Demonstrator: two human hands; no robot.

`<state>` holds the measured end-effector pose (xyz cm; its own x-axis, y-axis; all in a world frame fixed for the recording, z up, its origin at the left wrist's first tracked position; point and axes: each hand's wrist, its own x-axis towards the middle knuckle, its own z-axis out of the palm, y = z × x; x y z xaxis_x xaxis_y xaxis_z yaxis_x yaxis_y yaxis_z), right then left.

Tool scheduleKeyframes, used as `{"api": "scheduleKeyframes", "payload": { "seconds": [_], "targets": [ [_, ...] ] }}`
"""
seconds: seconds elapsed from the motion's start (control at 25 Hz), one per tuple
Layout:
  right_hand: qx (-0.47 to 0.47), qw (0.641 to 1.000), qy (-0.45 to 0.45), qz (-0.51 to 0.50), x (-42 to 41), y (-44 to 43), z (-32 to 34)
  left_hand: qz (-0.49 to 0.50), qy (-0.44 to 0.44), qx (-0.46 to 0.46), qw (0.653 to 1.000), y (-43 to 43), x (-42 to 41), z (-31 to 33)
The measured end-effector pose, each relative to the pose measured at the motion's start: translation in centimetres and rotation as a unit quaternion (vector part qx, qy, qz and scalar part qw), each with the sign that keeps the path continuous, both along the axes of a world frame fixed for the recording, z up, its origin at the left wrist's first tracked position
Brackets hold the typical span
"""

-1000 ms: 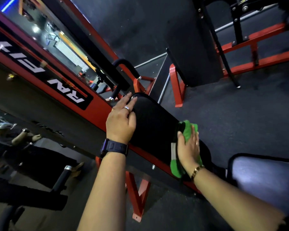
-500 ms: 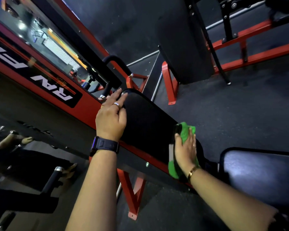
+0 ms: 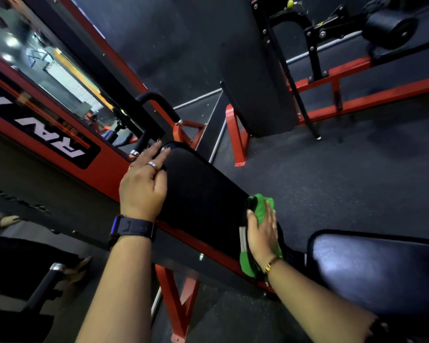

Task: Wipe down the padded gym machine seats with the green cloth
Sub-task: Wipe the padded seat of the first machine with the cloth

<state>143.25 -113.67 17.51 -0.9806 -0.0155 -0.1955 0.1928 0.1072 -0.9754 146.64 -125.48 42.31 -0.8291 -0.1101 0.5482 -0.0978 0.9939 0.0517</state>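
Note:
A long black padded seat (image 3: 203, 196) runs from the centre toward the lower right on a red frame. My left hand (image 3: 143, 186) rests flat on its far left end, fingers stretched toward the pad's tip. At the near end of the pad, my right hand (image 3: 263, 235) presses the green cloth (image 3: 259, 206) down with straight fingers. The cloth pokes out above the fingertips and hangs below the palm over the pad's edge. A second black padded seat (image 3: 372, 268) sits at the lower right.
A red machine frame with a mirrored panel (image 3: 42, 120) runs along the left. A curved black handle (image 3: 156, 105) rises behind the pad. A tall black upright pad (image 3: 255, 70) and red floor rails (image 3: 357, 95) stand beyond, with a black roller pad (image 3: 389, 28) at top right.
The view has shifted slightly. My right hand with the cloth stays at the near end of the pad, and my left hand keeps resting on the far end.

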Motion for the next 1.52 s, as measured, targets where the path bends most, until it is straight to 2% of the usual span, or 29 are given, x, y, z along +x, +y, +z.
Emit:
{"api": "scheduleKeyframes", "payload": {
  "seconds": [0.08, 0.16, 0.24, 0.32, 0.4, 0.48, 0.52, 0.6, 0.68, 0.76, 0.84, 0.92, 1.0, 1.04, 1.12, 1.2, 1.32, 1.52],
  "targets": [
    [0.016, 0.999, -0.038, -0.006, 3.0, -0.7, 1.6, 0.005, -0.001, 0.0, 1.0, 0.1, 0.0, 0.1],
    [0.037, 0.997, 0.063, 0.021, 4.1, -1.8, 6.8, 0.006, -0.005, -0.002, 1.0, 0.1, -0.1, 0.2],
    [0.057, 0.978, 0.19, 0.067, 2.8, -3.1, 12.3, 0.004, -0.01, -0.008, 1.0, 0.1, 0.0, 0.2],
    [0.064, 0.961, 0.258, 0.077, 1.5, -3.7, 15.9, 0.004, -0.013, -0.01, 1.0, 0.1, 0.0, 0.3],
    [0.065, 0.933, 0.346, 0.071, 1.2, -3.6, 14.9, 0.003, -0.018, -0.013, 1.0, 0.1, 0.0, 0.3],
    [0.092, 0.893, 0.432, 0.085, 2.2, -2.7, 10.5, 0.004, -0.018, -0.013, 1.0, 0.0, 0.0, 0.2],
    [0.103, 0.887, 0.442, 0.09, 2.7, -2.0, 7.7, 0.007, -0.014, -0.008, 1.0, 0.0, -0.1, 0.2],
    [0.099, 0.915, 0.379, 0.091, 3.2, -0.5, 2.2, 0.012, -0.013, -0.001, 1.0, 0.1, 0.0, 0.2],
    [0.092, 0.956, 0.264, 0.085, 3.1, 0.5, -1.0, 0.011, -0.011, -0.004, 1.0, 0.2, 0.1, 0.3],
    [0.087, 0.982, 0.158, 0.06, 2.7, 0.4, -1.4, 0.011, -0.011, -0.003, 1.0, 0.3, 0.2, 0.3],
    [0.063, 0.995, 0.071, 0.029, 1.4, -0.6, 2.0, 0.01, -0.014, -0.004, 1.0, 0.4, 0.1, 0.3],
    [0.06, 0.992, 0.101, 0.052, 0.1, -2.0, 7.8, 0.013, -0.013, -0.008, 1.0, 0.4, 0.1, 0.3],
    [0.069, 0.969, 0.223, 0.078, -0.5, -3.4, 13.4, 0.014, -0.015, -0.016, 1.0, 0.4, 0.1, 0.3],
    [0.064, 0.958, 0.267, 0.084, -0.9, -3.6, 15.2, 0.014, -0.016, -0.018, 1.0, 0.4, 0.0, 0.3],
    [0.043, 0.948, 0.299, 0.097, -2.0, -3.6, 15.4, 0.018, -0.017, -0.018, 1.0, 0.3, -0.2, 0.4],
    [0.037, 0.958, 0.266, 0.101, -3.2, -3.0, 12.5, 0.021, -0.015, -0.023, 0.999, 0.3, -0.1, 0.4],
    [0.01, 0.985, 0.15, 0.084, -4.8, -1.4, 6.2, 0.024, -0.016, -0.025, 0.999, 0.4, -0.1, 0.2],
    [0.034, 0.994, 0.058, 0.083, -5.4, 0.8, -1.9, 0.016, -0.009, -0.02, 1.0, 0.3, -0.2, 0.0]
  ]
}}
